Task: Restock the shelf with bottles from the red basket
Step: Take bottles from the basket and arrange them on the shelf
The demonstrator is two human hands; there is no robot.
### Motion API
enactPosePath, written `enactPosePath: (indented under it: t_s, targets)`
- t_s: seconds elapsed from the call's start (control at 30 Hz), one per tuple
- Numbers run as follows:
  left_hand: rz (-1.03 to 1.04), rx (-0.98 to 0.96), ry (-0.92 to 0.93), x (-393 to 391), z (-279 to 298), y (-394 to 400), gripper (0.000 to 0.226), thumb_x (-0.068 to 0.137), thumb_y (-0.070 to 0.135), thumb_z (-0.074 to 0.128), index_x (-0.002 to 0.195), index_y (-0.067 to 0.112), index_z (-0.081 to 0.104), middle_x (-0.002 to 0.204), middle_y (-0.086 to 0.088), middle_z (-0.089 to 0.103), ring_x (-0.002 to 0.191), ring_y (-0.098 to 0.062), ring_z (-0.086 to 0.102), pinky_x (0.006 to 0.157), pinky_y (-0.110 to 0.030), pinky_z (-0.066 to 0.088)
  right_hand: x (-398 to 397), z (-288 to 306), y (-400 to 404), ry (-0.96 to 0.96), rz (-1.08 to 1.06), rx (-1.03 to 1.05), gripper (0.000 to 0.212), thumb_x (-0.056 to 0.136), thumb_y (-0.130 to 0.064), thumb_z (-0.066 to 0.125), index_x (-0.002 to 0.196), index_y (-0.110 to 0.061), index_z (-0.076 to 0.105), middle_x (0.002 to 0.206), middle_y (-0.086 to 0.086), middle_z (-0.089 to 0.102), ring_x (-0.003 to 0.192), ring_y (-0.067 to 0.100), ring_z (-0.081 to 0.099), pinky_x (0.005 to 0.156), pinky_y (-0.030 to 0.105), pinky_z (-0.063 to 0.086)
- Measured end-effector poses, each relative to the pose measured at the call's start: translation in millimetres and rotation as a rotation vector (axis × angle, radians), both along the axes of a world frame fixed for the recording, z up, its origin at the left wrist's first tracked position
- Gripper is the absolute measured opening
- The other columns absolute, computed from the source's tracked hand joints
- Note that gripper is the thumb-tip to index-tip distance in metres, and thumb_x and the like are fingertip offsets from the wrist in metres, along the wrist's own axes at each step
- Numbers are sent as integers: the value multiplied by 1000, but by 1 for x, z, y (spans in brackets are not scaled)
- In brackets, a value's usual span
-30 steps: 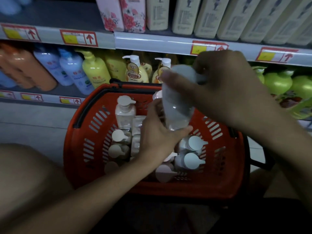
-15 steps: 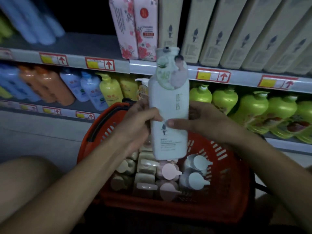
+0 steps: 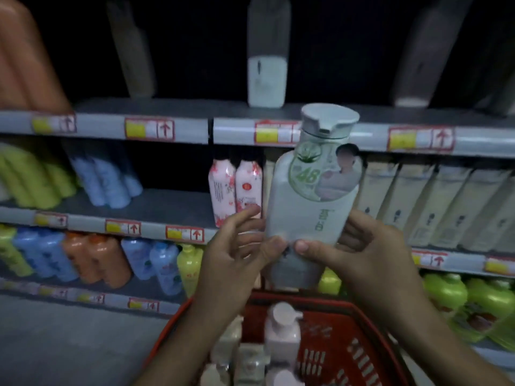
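Both hands hold one big white bottle (image 3: pixel 309 196) up in front of the shelves. Right hand (image 3: pixel 362 252) has its thumb pressed on the front near the bottom, and its fingers curl round the right side. Left hand (image 3: pixel 237 249) is on the other side, with its thumb on the lower front of the bottle and its fingers round the left side. That bottle stands almost straight up, leaning a little to the right, with a grey cap (image 3: pixel 328 121) on top and a green "48" on its label. It is up in the air above the red basket (image 3: pixel 348 355), which sits low at the bottom of the picture. More bottles stand in the basket, and one pale pink bottle (image 3: pixel 281 330) with a round cap sticks up near the back. Behind the white bottle is the middle shelf (image 3: pixel 156 201), which has two pink flowery bottles (image 3: pixel 235 190) on it, just to the left of the held one. To the right stands a row of tall cream bottles (image 3: pixel 434 207). Lower down are blue, orange and yellow bottles on the left and green bottles (image 3: pixel 471 305) on the right. Everything is dim and a bit blurry.
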State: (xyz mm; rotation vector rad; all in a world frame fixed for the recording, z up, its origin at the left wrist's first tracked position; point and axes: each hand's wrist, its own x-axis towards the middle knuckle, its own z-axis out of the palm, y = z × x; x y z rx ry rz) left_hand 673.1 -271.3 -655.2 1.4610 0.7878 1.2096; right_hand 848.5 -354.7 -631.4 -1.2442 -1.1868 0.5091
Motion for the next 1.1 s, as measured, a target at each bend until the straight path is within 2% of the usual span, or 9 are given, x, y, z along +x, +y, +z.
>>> enactPosePath:
  t_s: [0.17, 0.37, 0.5, 0.6, 0.67, 0.73, 0.8, 0.93, 1.1]
  targets:
    - [89, 119, -132, 19, 70, 19, 57, 62, 48, 85, 115, 36, 66, 108, 10, 75, 98, -6, 71, 79, -20, 58, 12, 81, 20, -20, -130, 224, 65, 56, -40, 89, 116, -19, 75, 106, -14, 80, 99, 5, 76, 80, 18, 60]
    - [39, 66, -217, 30, 111, 43, 48, 60, 45, 78, 104, 26, 72, 94, 14, 78, 85, -7, 75, 70, -15, 58, 45, 143, 57, -47, -281, 391, 38, 77, -24, 89, 112, -20, 76, 101, -17, 79, 96, 0, 75, 75, 10, 56]
    - [31, 43, -214, 32, 116, 60, 40, 65, 44, 76, 99, 22, 75, 90, 0, 79, 80, -15, 76, 64, -17, 56, 62, 159, 96, -99, -408, 437, 34, 82, -24, 86, 112, -24, 73, 102, -14, 79, 96, 0, 73, 80, 21, 61]
    - [26, 25, -177, 31, 118, 74, 35, 70, 42, 74, 98, 21, 76, 88, -3, 79, 77, -20, 76, 60, -25, 59, 75, 154, 122, -147, -425, 405, 31, 82, -23, 86, 109, -25, 70, 102, -15, 77, 99, 2, 72, 83, 36, 62]
    - [29, 34, -143, 28, 120, 85, 37, 67, 49, 73, 96, 27, 76, 87, -2, 79, 76, -20, 76, 65, -28, 62, 85, 151, 137, -173, -409, 363, 31, 81, -22, 86, 107, -28, 69, 100, -17, 77, 97, 2, 72, 84, 42, 62]
    - [18, 52, -86, 25, 126, 96, 38, 64, 60, 70, 93, 36, 76, 87, 4, 79, 78, -16, 76, 70, -33, 64, 94, 153, 150, -221, -377, 315, 36, 81, -21, 86, 107, -38, 68, 99, -22, 76, 95, -2, 71, 83, 41, 62]
    - [-1, 70, -57, 26, 134, 105, 38, 63, 66, 68, 94, 44, 74, 92, 10, 79, 81, -11, 76, 67, -23, 61, 100, 162, 163, -285, -320, 240, 40, 81, -21, 86, 106, -44, 66, 99, -23, 76, 94, -3, 71, 82, 36, 62]
    - [22, 189, -39, 42, 153, 118, 48, 64, 67, 71, 108, 49, 67, 106, 24, 73, 96, 9, 68, 71, -5, 51, 111, 179, 194, -315, -255, 107, 45, 81, -20, 86, 123, -23, 67, 113, -4, 76, 104, 12, 71, 92, 41, 60]
    - [65, 295, -68, 65, 165, 132, 57, 70, 64, 74, 123, 52, 57, 127, 25, 62, 115, 10, 58, 94, -21, 52, 135, 187, 216, -126, -279, -23, 46, 85, -23, 83, 120, -5, 58, 124, 14, 70, 110, 29, 70, 97, 55, 57]
